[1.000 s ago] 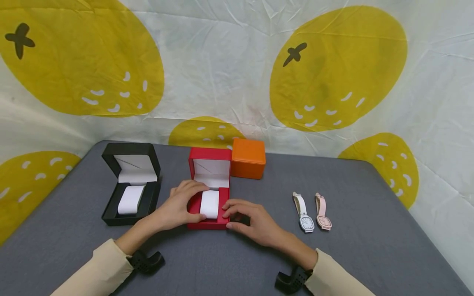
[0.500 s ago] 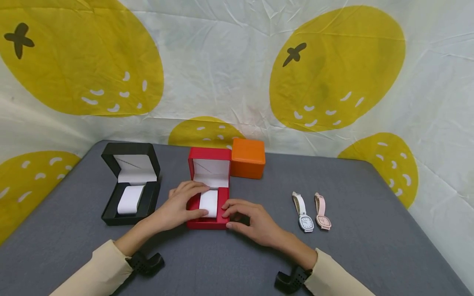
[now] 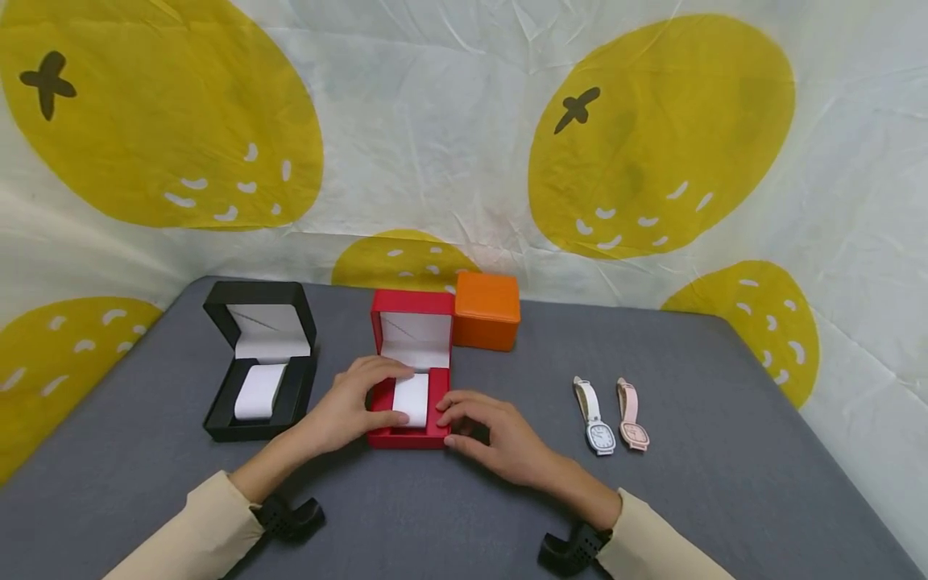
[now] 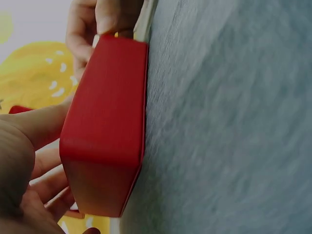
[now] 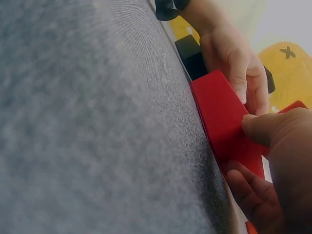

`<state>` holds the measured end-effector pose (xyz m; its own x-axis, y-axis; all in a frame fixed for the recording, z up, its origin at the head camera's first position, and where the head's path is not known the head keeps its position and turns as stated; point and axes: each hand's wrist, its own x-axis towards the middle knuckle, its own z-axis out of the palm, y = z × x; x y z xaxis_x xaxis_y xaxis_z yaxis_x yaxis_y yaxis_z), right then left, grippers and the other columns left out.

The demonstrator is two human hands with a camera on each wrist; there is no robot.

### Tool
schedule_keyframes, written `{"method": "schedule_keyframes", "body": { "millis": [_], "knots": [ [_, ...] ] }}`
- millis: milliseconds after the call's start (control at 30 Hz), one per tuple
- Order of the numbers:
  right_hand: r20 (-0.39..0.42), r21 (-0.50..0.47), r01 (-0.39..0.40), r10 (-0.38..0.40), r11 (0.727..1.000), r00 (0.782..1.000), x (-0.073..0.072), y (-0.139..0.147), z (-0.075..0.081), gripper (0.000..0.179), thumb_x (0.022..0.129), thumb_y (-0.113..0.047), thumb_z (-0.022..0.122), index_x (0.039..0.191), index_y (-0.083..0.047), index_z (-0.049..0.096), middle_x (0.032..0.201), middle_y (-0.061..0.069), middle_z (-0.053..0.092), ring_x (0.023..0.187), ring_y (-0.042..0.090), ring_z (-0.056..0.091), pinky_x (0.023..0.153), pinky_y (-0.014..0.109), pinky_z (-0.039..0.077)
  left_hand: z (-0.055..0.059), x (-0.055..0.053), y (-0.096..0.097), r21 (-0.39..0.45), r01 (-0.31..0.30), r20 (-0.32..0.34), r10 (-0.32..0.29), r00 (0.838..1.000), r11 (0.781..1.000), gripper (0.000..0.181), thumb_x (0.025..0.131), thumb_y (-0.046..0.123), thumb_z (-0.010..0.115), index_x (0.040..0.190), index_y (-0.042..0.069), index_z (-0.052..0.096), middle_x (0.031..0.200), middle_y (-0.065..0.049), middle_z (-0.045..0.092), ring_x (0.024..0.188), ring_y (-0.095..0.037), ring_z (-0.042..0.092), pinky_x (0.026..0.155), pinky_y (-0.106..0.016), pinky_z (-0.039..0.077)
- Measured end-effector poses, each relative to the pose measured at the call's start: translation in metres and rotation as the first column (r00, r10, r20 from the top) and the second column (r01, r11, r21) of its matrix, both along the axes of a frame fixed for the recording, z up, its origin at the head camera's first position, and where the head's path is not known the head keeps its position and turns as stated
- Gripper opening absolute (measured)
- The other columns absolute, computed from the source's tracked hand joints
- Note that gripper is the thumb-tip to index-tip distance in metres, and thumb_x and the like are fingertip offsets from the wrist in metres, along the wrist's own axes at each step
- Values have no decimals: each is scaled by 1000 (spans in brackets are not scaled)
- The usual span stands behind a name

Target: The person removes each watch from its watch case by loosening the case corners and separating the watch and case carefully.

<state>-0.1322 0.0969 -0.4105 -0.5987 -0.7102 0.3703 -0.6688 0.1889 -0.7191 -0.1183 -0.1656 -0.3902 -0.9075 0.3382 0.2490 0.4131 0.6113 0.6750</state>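
Holding the near right corner of the red, leather-look box (image 3: 408,441) with its lid up, the right hand (image 3: 496,435) bends its thumb and fingers there. The left hand (image 3: 351,407) pinches the puffy white pillow (image 3: 413,399) inside, thumb near, finger far. The pillow should be light and squashy, easiest held at its 2 ends; the box looks stiff. Both lie between the 2 hands.

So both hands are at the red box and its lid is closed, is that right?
Not quite: the lid of the red box stands open, as the head view shows. The left hand and right hand are both at the box.
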Motion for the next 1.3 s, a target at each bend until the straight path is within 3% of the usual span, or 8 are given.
{"method": "schedule_keyframes", "body": {
  "millis": [200,333,433,500,667,833,1067,1300],
  "knots": [
    [-45,15,37,-36,999,998,4,-1,4,30,87,-14,72,116,-12,62,126,1,53,90,15,59,77,29,53,2,11,3,29,-45,19,45,999,999,67,75,26,81,134,13,53,136,-7,47,123,-26,39,96,-58,39],
    [-48,-11,89,-90,996,995,9,-2,10,46,85,-11,73,127,-8,54,127,4,50,94,19,58,76,31,54,5,23,1,103,-117,67,110,992,988,73,78,22,79,141,10,44,137,-12,43,119,-31,45,84,-45,52],
    [36,-14,164,-164,986,986,15,-4,15,53,85,-9,72,132,-7,48,126,8,50,95,21,59,77,34,54,5,34,-3,172,-176,158,149,976,969,75,81,23,76,143,7,38,137,-16,42,117,-35,47,85,-44,52],
    [121,3,228,-227,974,966,19,-7,16,58,86,-11,72,136,-7,44,128,9,50,96,21,60,78,33,54,4,39,-4,222,-214,247,157,956,951,78,82,25,75,145,6,34,140,-17,41,120,-37,46,88,-44,50],
    [287,70,317,-323,946,902,26,-12,11,71,86,-24,73,144,-5,37,132,9,52,100,20,60,80,25,52,-5,45,-2,346,-233,392,86,916,909,86,82,26,76,149,6,27,149,-17,31,132,-38,35,96,-41,45],
    [339,101,328,-342,939,876,26,-16,6,74,85,-31,73,144,-3,38,127,9,55,99,20,58,77,21,51,-13,43,-1,400,-207,387,40,921,893,87,81,18,77,150,5,25,151,-17,28,136,-37,30,99,-38,42],
    [356,72,341,-343,937,869,24,-21,1,79,79,-27,80,144,-4,40,117,8,52,95,21,55,78,23,52,-16,42,7,342,-233,339,112,934,910,93,77,11,79,151,4,23,151,-16,29,136,-35,31,101,-41,38],
    [378,-54,362,-316,931,870,24,-25,-7,74,77,-16,82,140,-2,45,113,11,53,94,24,57,82,27,52,-15,43,16,413,-333,398,162,903,848,98,73,4,81,152,6,22,150,-15,34,135,-33,34,96,-37,44]
  ]
}}
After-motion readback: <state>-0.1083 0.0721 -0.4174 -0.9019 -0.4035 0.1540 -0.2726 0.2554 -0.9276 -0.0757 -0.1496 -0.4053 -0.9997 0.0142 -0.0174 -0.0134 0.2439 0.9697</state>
